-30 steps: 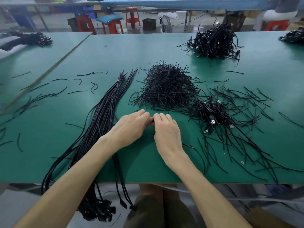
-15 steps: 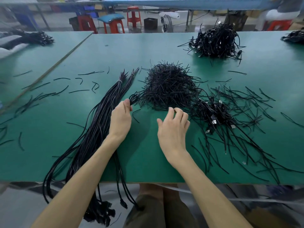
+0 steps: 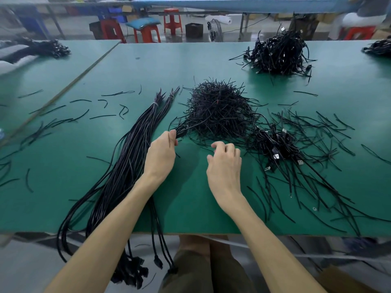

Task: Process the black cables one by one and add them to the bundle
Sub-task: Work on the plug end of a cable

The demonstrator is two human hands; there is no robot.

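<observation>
The left hand (image 3: 161, 152) pinches a likely light, floppy black cable (image 3: 183, 129) at the tie pile's (image 3: 218, 111) edge, best held near its end (right hand (image 3: 225, 163) loosely curled, empty).

Head camera looks forward-down, close over table (image 3: 63, 208).

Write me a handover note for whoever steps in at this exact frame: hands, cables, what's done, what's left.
Left hand pinches a black cable beside the pile of short ties.
Right hand hovers loosely curled, holding nothing.
Done: tied bundle lies at left, ends hanging off the table.
Left: this cable, then the plug-ended tangle at right.
</observation>
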